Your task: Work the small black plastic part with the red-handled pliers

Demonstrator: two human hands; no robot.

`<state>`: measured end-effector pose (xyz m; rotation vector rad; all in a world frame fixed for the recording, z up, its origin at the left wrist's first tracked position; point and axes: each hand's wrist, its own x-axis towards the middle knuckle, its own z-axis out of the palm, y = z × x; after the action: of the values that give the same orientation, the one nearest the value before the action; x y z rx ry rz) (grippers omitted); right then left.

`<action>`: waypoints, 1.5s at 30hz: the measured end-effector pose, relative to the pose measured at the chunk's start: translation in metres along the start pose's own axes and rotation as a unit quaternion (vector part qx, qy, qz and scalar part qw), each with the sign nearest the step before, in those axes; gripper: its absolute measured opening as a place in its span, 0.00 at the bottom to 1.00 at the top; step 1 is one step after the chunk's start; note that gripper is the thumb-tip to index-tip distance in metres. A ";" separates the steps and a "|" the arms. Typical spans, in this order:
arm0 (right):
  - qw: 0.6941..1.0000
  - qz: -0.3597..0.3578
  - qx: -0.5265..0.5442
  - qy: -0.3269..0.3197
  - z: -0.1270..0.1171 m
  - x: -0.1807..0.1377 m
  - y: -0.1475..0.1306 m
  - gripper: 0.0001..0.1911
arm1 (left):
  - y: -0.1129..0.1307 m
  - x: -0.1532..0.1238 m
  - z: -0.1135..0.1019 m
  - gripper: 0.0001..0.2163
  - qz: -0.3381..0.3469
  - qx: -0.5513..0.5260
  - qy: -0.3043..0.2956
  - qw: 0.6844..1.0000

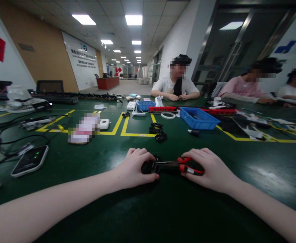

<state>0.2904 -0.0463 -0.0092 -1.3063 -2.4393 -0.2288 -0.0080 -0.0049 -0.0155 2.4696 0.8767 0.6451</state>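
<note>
My left hand (135, 168) rests on the green table (163, 209), its fingers curled round a small black part (150, 166). My right hand (210, 170) is closed on the red-and-black handles of a pair of pliers (182, 165). The pliers' jaws point left and meet the black part between my hands. Most of the black part is hidden under my left fingers.
More small black parts (158, 131) lie ahead inside yellow floor-tape boxes, near a blue bin (197, 118) and a white tape ring (168, 115). A phone (30, 160) and cables (8, 135) sit at the left. Three people sit across the table.
</note>
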 end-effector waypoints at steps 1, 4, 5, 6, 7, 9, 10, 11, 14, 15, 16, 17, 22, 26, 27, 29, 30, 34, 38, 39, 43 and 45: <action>1.000 0.007 -0.001 0.000 0.000 0.000 0.002 0.17 | 0.000 0.000 0.000 0.16 -0.001 -0.003 -0.007 1.000; 1.000 0.019 0.004 -0.008 0.001 0.000 0.004 0.18 | -0.003 0.002 0.000 0.14 -0.010 -0.010 -0.024 1.000; 1.000 0.021 0.005 -0.010 0.001 0.000 0.005 0.18 | -0.003 0.002 0.000 0.13 -0.013 -0.008 -0.025 1.000; 1.000 0.021 0.006 -0.010 0.001 0.000 0.004 0.18 | -0.004 0.002 0.000 0.13 -0.015 -0.004 -0.022 1.000; 1.000 0.021 0.007 -0.010 0.001 0.001 0.004 0.18 | -0.004 0.002 0.001 0.13 -0.015 0.002 -0.017 1.000; 1.000 0.020 0.011 -0.008 0.000 0.001 0.003 0.18 | -0.004 0.001 0.002 0.13 -0.011 0.012 -0.002 1.000; 1.000 0.021 0.012 -0.007 0.000 0.001 0.002 0.18 | -0.004 0.000 0.002 0.13 -0.010 0.014 0.005 1.000; 1.000 0.021 0.013 -0.007 0.000 0.001 0.001 0.18 | -0.004 0.000 0.003 0.13 -0.011 0.012 0.011 1.000; 1.000 0.022 0.015 0.000 0.000 0.001 0.000 0.18 | -0.003 -0.001 0.003 0.15 -0.018 -0.007 0.007 1.000; 1.000 0.020 0.015 0.003 0.000 0.001 -0.001 0.18 | -0.003 -0.001 0.003 0.16 -0.018 -0.012 0.001 1.000; 1.000 0.018 0.014 0.006 0.001 0.001 -0.001 0.17 | -0.003 -0.001 0.003 0.17 -0.016 -0.015 -0.006 1.000; 1.000 0.016 0.014 0.009 0.001 0.001 -0.001 0.17 | -0.003 0.000 0.003 0.17 -0.013 -0.016 -0.012 1.000; 1.000 0.012 0.014 0.005 0.002 0.000 0.000 0.19 | -0.004 0.001 0.002 0.15 -0.005 -0.012 -0.011 1.000; 1.000 0.013 0.014 0.002 0.002 0.000 0.001 0.19 | -0.006 0.000 0.004 0.12 -0.004 -0.032 -0.006 0.999; 1.000 0.013 0.015 0.001 0.002 0.000 0.001 0.19 | -0.006 0.000 0.004 0.12 -0.002 -0.039 -0.009 0.999; 1.000 0.013 0.018 0.001 0.001 0.000 0.000 0.19 | -0.006 0.000 0.004 0.11 0.003 -0.051 -0.018 0.999; 1.000 0.012 0.019 0.001 0.001 0.000 -0.001 0.19 | -0.006 0.000 0.004 0.11 0.006 -0.055 -0.022 0.998; 1.000 0.003 0.021 0.006 0.000 0.002 -0.002 0.20 | -0.006 0.002 0.003 0.13 0.004 -0.058 -0.023 0.998; 1.000 -0.010 0.016 0.024 0.001 0.001 -0.003 0.21 | -0.006 0.004 0.003 0.17 -0.008 -0.045 -0.021 0.999; 0.999 -0.012 0.016 0.030 0.001 0.001 -0.003 0.21 | -0.006 0.004 0.003 0.18 -0.014 -0.043 -0.017 0.999; 0.999 -0.012 0.020 0.041 0.002 0.000 -0.001 0.21 | -0.002 0.003 0.002 0.21 -0.028 -0.048 -0.011 0.998; 0.999 -0.006 0.026 0.040 0.002 -0.001 0.000 0.21 | 0.000 0.002 0.001 0.22 -0.028 -0.051 -0.010 0.998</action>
<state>0.2902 -0.0466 -0.0112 -1.2366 -2.3705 -0.2153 -0.0062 -0.0038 -0.0165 2.3471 0.8807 0.6297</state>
